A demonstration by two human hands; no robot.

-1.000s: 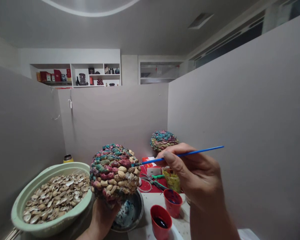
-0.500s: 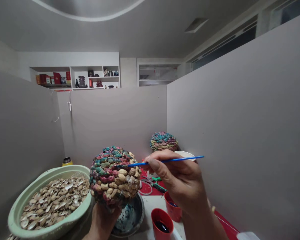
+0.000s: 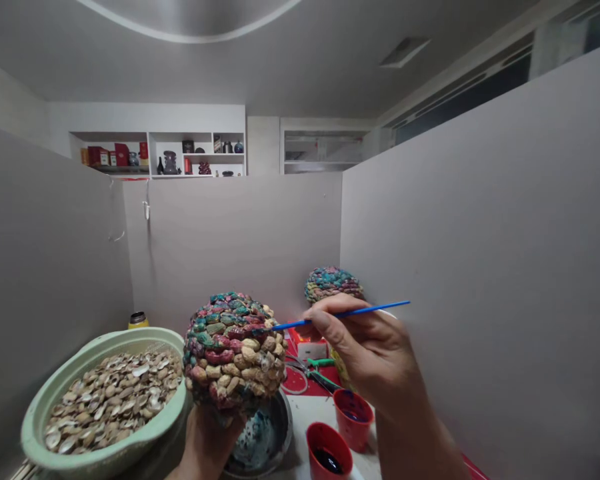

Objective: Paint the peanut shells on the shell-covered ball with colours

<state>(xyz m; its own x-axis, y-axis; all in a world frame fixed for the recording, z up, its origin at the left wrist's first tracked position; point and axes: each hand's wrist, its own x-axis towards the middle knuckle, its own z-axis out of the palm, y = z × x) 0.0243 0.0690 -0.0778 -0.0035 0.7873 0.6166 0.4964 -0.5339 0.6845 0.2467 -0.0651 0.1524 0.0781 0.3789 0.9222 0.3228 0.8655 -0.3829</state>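
Note:
My left hand [image 3: 211, 437] grips a rounded piece covered in peanut shells [image 3: 235, 353] from below; its fingertips are hidden underneath. Teal and dark red paint covers the upper and left shells, while those at the lower right are bare tan. Between thumb and fingers, my right hand [image 3: 367, 347] pinches a slim blue paintbrush [image 3: 340, 315], whose tip meets the shells on the right side. Two red cups of dark liquid, a nearer cup [image 3: 329, 450] and a farther cup [image 3: 353, 420], stand below my right hand. Under the piece sits a paint-smeared metal bowl [image 3: 260, 443].
At left is a green basin [image 3: 30, 433] heaped with empty shells, a yellow jar [image 3: 138, 320] behind it. A second painted shell piece [image 3: 333, 283] stands at the back right. Green-handled pliers [image 3: 323, 373] lie on the red surface. Grey partitions [image 3: 240, 233] enclose the workspace.
The brush tip has moved slightly right along the shells, and my right hand has shifted right with it. The whole view has also shifted a little.

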